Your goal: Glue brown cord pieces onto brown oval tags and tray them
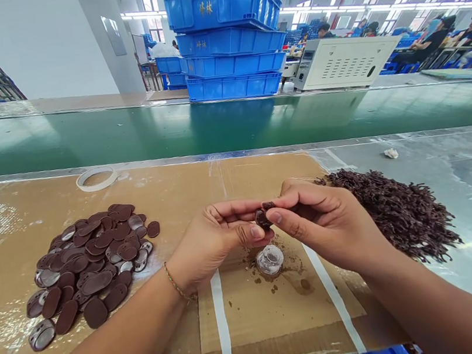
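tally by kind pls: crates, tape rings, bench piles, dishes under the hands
Blue crates: 4, stacked
Tape ring: 1
Pile of brown oval pieces: 1
Pile of dark thin strips: 1
Small clear dish: 1
Total: 8

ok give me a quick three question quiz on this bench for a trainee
1. True or false: both hands, left hand and right hand, pinch one small brown piece between them.
2. On which side of the hands does the pile of oval brown discs lie? A) the person's left B) the person's right C) on the green conveyor
3. Fill in: directly below the hands, on the taped cardboard, sits a small clear ____.

Key
1. true
2. A; the heap of thin dark strips is on the right
3. container, round, with brown smears around it
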Motion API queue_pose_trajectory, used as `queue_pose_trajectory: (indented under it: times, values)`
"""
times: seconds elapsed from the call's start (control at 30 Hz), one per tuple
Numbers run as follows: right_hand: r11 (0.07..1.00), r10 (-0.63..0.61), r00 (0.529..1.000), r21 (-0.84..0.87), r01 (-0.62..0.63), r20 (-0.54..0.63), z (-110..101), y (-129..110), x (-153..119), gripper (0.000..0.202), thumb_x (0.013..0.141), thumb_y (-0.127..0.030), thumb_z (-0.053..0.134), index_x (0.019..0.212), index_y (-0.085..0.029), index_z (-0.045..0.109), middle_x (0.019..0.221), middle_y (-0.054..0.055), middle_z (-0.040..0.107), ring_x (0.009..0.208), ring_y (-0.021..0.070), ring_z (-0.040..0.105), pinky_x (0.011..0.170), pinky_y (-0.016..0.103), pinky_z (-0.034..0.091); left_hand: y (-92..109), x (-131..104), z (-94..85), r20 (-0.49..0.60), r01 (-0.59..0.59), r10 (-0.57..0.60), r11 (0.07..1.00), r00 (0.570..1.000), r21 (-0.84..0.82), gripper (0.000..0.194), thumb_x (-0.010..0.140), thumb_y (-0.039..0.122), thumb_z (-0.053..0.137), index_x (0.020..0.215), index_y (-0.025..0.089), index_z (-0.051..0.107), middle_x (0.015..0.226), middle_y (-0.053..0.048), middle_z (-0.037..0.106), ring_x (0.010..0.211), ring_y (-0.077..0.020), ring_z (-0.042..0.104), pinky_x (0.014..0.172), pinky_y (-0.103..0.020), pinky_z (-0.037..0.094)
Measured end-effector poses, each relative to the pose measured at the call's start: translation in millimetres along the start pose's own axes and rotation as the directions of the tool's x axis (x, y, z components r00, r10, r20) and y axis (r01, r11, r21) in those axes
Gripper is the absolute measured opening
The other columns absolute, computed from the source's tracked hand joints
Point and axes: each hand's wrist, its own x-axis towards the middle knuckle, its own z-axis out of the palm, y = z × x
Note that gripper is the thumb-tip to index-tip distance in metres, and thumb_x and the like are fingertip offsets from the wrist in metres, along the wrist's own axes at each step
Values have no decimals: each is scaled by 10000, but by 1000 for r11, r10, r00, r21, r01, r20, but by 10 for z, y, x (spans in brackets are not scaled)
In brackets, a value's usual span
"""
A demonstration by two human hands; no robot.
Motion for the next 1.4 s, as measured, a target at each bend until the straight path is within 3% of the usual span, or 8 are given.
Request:
queue_pose_trajectory:
  times: [0.63,1.4]
  values:
    - [1000,-4,1000,19,3,9,8,9,0,118,906,-221,731,791,-216,708,671,-36,564,597,97,517,540,229,390,-3,0,-17,24,-14,15,998,1000,-55,298,775,126,872,1057,207,814,994,-25,815,833,-90,766,844,-168,631]
    - [1000,-5,1000,-7,5,8,14,13,11,118,907,-218,725,790,-217,710,662,-36,562,593,102,517,542,242,389,3,-3,0,-33,14,-14,1000,999,-20,327,730,167,910,1041,209,822,987,-35,812,804,-97,757,843,-189,629]
